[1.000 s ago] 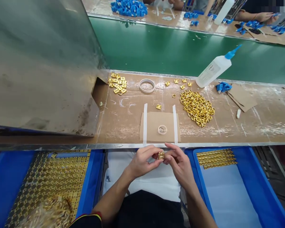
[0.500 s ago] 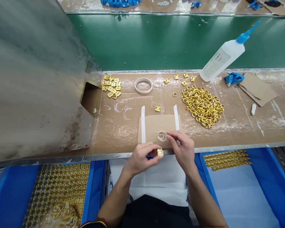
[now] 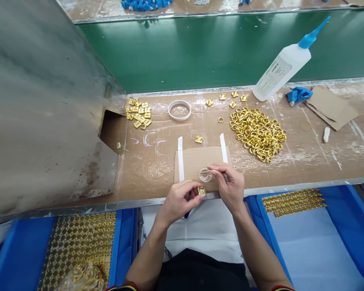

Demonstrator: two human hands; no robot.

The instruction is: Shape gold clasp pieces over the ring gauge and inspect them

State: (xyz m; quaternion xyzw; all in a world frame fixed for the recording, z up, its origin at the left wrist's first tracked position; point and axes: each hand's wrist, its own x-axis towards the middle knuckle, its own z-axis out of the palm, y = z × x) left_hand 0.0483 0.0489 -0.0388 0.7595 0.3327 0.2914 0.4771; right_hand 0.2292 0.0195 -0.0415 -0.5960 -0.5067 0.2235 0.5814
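Note:
Between the thumb and fingers of my left hand (image 3: 181,201) is a small square gold piece (image 3: 202,190), held at the table's front edge. My right hand (image 3: 230,186) pinches a thin stick (image 3: 208,171), its tip over a small clear round dish (image 3: 204,176). The dish rests on a cardboard sheet (image 3: 194,159) with two strips of white tape. One more gold piece (image 3: 199,139) lies just beyond that sheet. To the right is a heap of gold rings (image 3: 257,133), with a single ring (image 3: 220,120) apart from it.
A metal housing (image 3: 48,101) stands at the left. Square gold pieces (image 3: 139,113) lie beside it, near a white tape roll (image 3: 179,118). A white bottle with a blue nozzle (image 3: 280,72) leans at the back. Blue trays (image 3: 121,242) with gold parts sit below the table edge.
The view has shifted slightly. My right hand still holds the stick at the dish, and the gold piece in my left hand is tilted a little differently.

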